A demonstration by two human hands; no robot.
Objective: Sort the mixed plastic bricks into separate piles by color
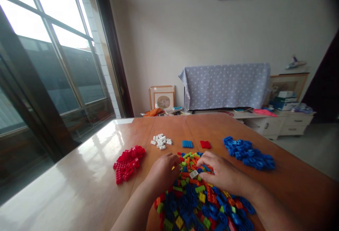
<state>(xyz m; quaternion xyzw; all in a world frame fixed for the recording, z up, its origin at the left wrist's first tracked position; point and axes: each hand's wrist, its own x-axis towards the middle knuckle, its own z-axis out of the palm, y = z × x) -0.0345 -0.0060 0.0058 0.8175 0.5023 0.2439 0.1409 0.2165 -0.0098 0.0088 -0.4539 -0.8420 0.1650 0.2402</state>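
Note:
A large heap of mixed toy building bricks (188, 192) in blue, orange, green, yellow and red lies on the table before me. My left hand (164, 169) is at the heap's left edge with its fingers curled inward. A bit of yellow (173, 168) shows by its fingers; whatever they hold is hidden. Over the heap's right side, my right hand (218, 171) has its thumb and fingers apart. A white brick (194, 174) lies just left of that thumb, on the heap.
Sorted bricks surround the heap: a red pile (129, 163) at left, a white pile (161, 141) behind, a row of blue bricks (187, 144), a small red group (205, 144) and a blue pile (249, 153) at right. Beyond the wooden table (87, 181) stands a white cabinet (284, 123).

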